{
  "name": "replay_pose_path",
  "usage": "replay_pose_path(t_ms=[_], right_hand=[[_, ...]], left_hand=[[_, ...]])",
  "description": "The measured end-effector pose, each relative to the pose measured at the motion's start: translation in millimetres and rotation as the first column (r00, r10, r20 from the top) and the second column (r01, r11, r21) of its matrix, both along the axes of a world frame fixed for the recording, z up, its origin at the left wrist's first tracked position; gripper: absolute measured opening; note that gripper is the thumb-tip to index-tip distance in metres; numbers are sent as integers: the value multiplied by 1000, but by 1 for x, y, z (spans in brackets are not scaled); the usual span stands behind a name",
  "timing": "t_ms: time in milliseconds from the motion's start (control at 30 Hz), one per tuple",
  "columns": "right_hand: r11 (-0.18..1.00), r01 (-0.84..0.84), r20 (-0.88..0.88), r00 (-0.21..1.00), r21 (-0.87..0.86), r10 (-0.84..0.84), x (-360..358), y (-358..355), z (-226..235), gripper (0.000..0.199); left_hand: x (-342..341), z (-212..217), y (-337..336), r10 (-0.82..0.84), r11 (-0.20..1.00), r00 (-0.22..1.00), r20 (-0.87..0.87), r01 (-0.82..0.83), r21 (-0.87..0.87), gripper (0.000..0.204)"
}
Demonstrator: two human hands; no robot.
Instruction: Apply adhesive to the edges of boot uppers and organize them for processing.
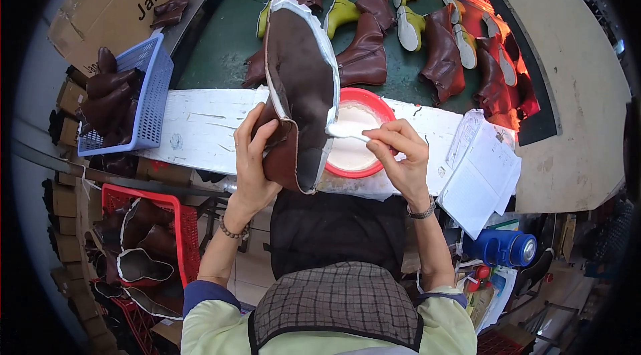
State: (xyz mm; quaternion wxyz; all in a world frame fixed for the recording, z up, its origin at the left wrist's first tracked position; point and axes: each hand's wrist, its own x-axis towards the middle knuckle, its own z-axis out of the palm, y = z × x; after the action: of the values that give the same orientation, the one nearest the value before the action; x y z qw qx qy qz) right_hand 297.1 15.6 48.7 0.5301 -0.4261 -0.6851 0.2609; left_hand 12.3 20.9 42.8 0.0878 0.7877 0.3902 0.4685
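My left hand [252, 163] grips a brown leather boot upper [302, 78] from its left side, fingers folded round the leather. The upper is held up with its dark lining toward me, and a white coating runs along its edge. Between the fingertips of my right hand [406, 158] is a small brush [347, 132] whose white-smeared tip touches the upper's right edge. Just behind the brush, a red bowl [385, 109] of whitish paste [352, 153] stands on the white bench top [200, 111]. The upper hides part of the bowl's left side.
Beyond the bench, a dark green surface [220, 41] carries brown boot uppers [364, 55] and yellow-green lasts with pale soles [410, 27]. A blue basket [150, 101] and a red crate [179, 211] of uppers stand left. Papers [481, 175] and a blue flask [501, 248] are right.
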Motion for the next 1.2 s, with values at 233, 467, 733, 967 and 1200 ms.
replay_pose_path(t_ms=[233, 467, 733, 967, 1200], right_hand=[[996, 89, -116, 989, -24, -91, -4, 17, 1, 17], [994, 109, -113, 988, 20, -106, -7, 9, 2, 16], [976, 197, -74, 979, 98, -190, 11, 31, 16, 17], [997, 10, -73, 997, 71, -5, -3, 3, 11, 22], [995, -24, 145, 989, 98, 10, 1, -14, 19, 22]], left_hand=[[12, -17, -1, -71, 990, 963, 260, 99, -99, 94], [9, -31, -4, 18, 990, 985, 171, 7, -143, 114], [14, -12, -2, -106, 989, 977, 186, 123, -85, 80], [16, 6, 21, 16, 999, 994, 112, -20, 40, 84], [15, 9, 36, 137, 972, 990, 27, -140, 186, 85]])
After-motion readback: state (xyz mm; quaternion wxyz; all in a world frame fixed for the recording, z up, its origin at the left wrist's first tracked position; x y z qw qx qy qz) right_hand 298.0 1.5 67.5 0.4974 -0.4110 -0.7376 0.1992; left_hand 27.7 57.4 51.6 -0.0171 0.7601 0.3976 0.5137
